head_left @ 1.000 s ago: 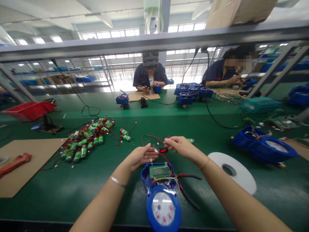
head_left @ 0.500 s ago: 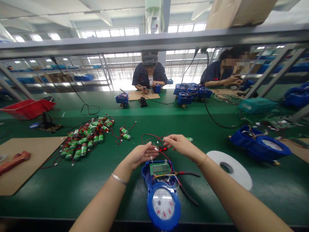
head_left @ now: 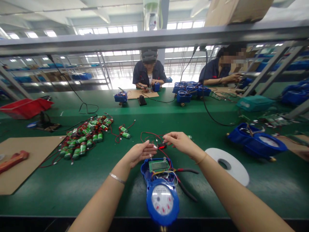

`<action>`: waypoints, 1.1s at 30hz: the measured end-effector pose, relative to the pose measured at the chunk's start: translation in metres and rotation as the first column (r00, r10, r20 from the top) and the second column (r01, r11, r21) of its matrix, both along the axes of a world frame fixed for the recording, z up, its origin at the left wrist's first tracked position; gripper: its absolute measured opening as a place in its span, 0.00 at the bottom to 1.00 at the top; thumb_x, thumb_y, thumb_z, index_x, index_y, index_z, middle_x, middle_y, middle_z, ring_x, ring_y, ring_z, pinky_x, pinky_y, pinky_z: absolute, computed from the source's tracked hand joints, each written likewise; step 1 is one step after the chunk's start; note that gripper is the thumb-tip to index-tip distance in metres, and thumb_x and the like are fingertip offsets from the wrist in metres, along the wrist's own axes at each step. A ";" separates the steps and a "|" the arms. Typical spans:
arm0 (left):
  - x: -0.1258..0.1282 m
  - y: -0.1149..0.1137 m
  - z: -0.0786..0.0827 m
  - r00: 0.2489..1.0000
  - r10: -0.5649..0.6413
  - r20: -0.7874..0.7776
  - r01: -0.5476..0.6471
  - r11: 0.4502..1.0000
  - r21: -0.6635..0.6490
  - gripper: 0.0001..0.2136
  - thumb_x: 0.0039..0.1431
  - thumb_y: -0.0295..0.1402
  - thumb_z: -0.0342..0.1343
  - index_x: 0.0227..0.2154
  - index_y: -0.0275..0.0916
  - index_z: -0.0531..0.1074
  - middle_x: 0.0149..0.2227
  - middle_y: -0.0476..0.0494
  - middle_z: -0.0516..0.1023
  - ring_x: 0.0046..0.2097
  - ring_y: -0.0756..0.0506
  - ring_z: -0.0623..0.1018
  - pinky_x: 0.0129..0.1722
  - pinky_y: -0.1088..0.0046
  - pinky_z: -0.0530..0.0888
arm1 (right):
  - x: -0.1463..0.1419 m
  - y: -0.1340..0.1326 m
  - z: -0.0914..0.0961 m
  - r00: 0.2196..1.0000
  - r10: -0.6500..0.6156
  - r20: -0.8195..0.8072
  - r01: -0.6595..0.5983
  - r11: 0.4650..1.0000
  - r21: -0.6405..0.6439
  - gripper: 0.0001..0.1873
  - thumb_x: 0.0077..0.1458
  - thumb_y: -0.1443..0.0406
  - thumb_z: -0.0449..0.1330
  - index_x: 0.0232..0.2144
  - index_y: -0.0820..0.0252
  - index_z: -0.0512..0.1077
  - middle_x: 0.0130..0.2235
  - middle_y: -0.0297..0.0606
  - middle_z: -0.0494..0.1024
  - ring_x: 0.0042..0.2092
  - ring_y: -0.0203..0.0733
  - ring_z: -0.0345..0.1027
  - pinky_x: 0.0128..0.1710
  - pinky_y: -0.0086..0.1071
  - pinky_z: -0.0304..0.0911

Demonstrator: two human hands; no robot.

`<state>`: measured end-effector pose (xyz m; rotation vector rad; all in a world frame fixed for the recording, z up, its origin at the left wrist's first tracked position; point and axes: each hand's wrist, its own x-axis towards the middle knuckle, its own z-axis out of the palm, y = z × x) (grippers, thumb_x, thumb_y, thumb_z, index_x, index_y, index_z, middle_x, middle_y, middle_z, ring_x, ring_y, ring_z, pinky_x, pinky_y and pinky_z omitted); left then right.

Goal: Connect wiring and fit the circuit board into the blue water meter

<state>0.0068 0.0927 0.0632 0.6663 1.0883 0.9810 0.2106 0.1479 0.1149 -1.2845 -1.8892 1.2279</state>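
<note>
While the view has tipped a little so that everything sits slightly higher in the picture than a second ago, the two hands have hardly shifted against each other: the left hand (head_left: 140,153) and the right hand (head_left: 180,142) remain close together above the far end of the blue water meter (head_left: 162,190), which lies on the green table (head_left: 72,180) just in front of the person. Between them run thin red wires (head_left: 151,135), and a small dark connector with a red mark (head_left: 162,146) sits right at the gap between the hands. Both sets of fingers are pinched together on the wire ends, the left ones on a small white plug (too small to tell more), the right ones curled over the lead beside the connector. So little has moved that the work looks to be at the same fine step, joining leads over the meter's open compartment, where a green circuit board (head_left: 158,165) and coloured wires show. Black and red cutters (head_left: 185,180) lie touching the meter's right side, a white disc (head_left: 228,164) lies farther right, and a heap of green batteries (head_left: 84,138) lies well off to the left. Two other people work across the table.
</note>
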 end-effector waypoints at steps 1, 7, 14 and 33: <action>0.000 0.000 0.000 1.000 0.000 -0.001 0.000 1.000 0.000 0.17 0.65 0.40 0.51 0.41 0.29 0.75 0.47 0.27 0.80 0.45 0.41 0.81 0.44 0.70 0.76 | 0.000 0.000 0.000 1.000 0.001 -0.001 -0.001 1.000 0.006 0.12 0.59 0.62 0.59 0.32 0.65 0.77 0.34 0.42 0.81 0.33 0.39 0.72 0.30 0.28 0.62; -0.001 0.001 -0.007 1.000 -0.018 0.000 0.018 1.000 0.015 0.17 0.63 0.42 0.55 0.40 0.30 0.75 0.47 0.27 0.80 0.46 0.40 0.81 0.47 0.68 0.75 | 0.002 -0.001 -0.003 1.000 0.002 -0.008 -0.002 1.000 0.029 0.11 0.57 0.62 0.59 0.32 0.65 0.78 0.32 0.41 0.81 0.33 0.39 0.72 0.30 0.28 0.61; -0.001 0.002 -0.012 0.998 -0.070 0.002 0.069 0.997 0.027 0.17 0.62 0.43 0.55 0.41 0.32 0.76 0.48 0.29 0.79 0.48 0.40 0.80 0.47 0.68 0.74 | 0.001 -0.003 -0.011 1.000 0.017 0.004 -0.018 0.999 0.029 0.12 0.56 0.61 0.58 0.31 0.65 0.77 0.32 0.40 0.81 0.32 0.40 0.71 0.29 0.29 0.61; 0.001 0.002 -0.006 0.992 -0.120 0.047 0.120 0.993 0.006 0.18 0.66 0.42 0.49 0.45 0.34 0.77 0.48 0.35 0.80 0.51 0.37 0.78 0.55 0.59 0.70 | 0.007 -0.003 -0.026 0.991 -0.068 -0.111 0.067 0.998 -0.014 0.18 0.53 0.50 0.62 0.35 0.57 0.78 0.37 0.40 0.81 0.35 0.42 0.74 0.38 0.34 0.70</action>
